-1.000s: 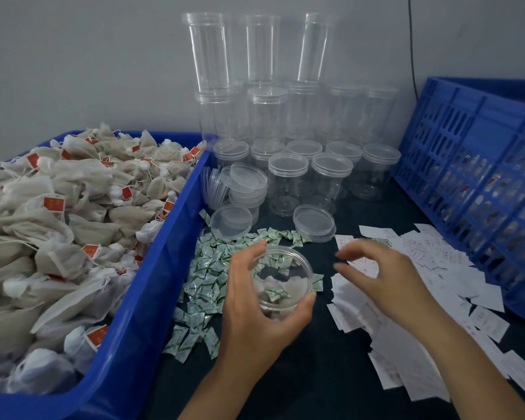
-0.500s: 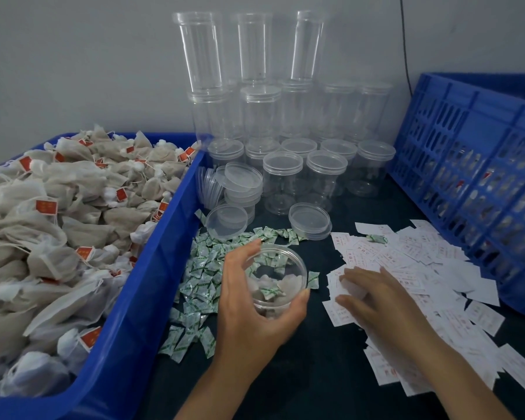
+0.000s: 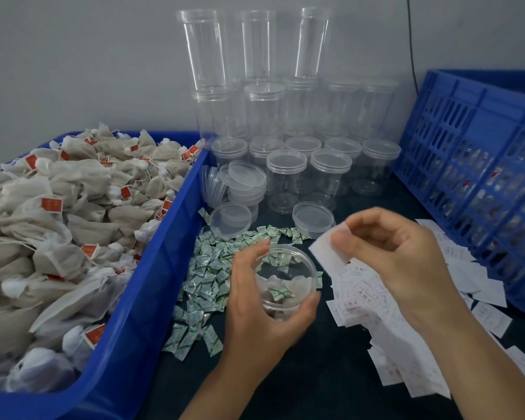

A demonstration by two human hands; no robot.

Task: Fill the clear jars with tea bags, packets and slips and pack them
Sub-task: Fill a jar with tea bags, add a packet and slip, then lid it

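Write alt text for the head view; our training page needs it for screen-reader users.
A person's left hand grips an open, partly filled clear jar while the right hand pinches a white slip near its rim. A blue bin of tea bags sits to the left; green packets and loose slips lie on the dark table, with empty jars stacked behind.

The right hand has left the pile of slips, where its fingers lay half a second ago, and is now raised above it. It pinches a white slip, blurred and perhaps a single one, just beside the rim of the jar.
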